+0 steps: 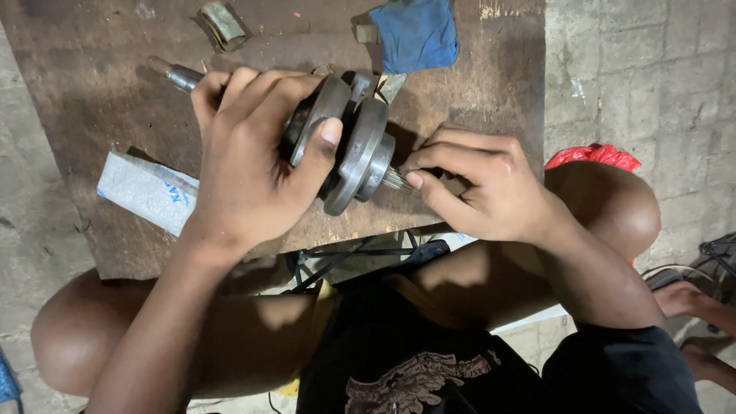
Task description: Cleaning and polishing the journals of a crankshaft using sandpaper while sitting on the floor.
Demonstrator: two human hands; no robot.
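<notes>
Right now, each line runs from the fingertips outward.
Left fingers: curled over the top of the crankshaft (349,146), thumb pressed against the rim of one round steel web, the other fingers wrapped across the far side.
Left hand (249,157): clamped firmly on the crankshaft, lifting it just above the board, wrist pointing down toward the body.
Right fingers: pinched together at the splined shaft end (396,180) that sticks out of the right side of the crankshaft; thumb and forefinger close on its tip.
Right hand (483,184): closed in a pinch on the shaft end, knuckles up, resting over the right edge of the board.
Crankshaft: two thick grey discs side by side, held at mid-board between both hands; its other shaft end (180,75) pokes out past the left hand toward the far left.
Wooden board (115,92): dark, stained, lying on the concrete floor (644,69) in front of the knees.
Blue rag (416,32): at the far edge of the board, apart from the hands.
White packet (146,192): on the left part of the board, near the left wrist.
Small metal piece (222,24): far left on the board.
Red plastic bag (594,156): on the floor, right, behind the right knee.
</notes>
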